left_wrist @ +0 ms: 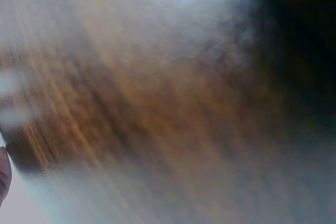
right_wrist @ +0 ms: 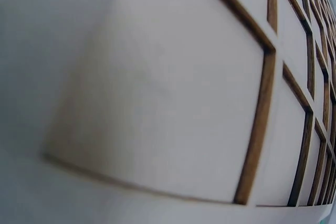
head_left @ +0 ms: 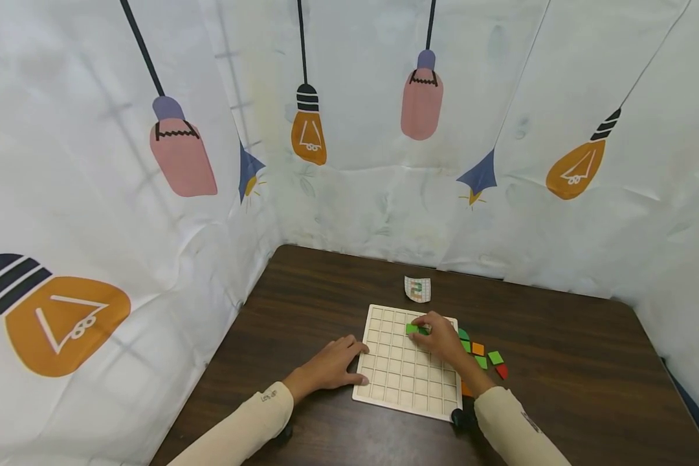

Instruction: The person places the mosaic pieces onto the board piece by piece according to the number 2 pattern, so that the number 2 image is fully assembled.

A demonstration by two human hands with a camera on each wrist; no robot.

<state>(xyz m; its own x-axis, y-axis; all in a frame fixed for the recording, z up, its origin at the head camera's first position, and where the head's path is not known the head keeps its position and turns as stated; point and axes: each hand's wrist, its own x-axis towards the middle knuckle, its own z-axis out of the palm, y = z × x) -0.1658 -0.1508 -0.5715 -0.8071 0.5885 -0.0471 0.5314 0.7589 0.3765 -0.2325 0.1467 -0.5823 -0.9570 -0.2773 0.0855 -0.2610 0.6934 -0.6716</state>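
A pale wooden grid board (head_left: 391,375) lies on the dark table. My left hand (head_left: 333,366) rests at its left edge, thumb and fingers spread apart and touching the rim. Over the upper part of the board, my right hand (head_left: 444,340) pinches a dark green tile (head_left: 422,331) between thumb and fingers, partly hidden by them. Just left of those fingertips, a light green square tile (head_left: 411,329) sits on the grid. Close up, the right wrist view shows the board's square cells (right_wrist: 173,93). The left wrist view holds mostly blurred tabletop and a fingertip.
Right of the board lie several loose tiles: an orange square (head_left: 477,349), a green one (head_left: 496,358) and a red one (head_left: 502,371) among them. A small printed pattern card (head_left: 417,290) is behind the board. A patterned white curtain (head_left: 361,213) borders the table (head_left: 571,362).
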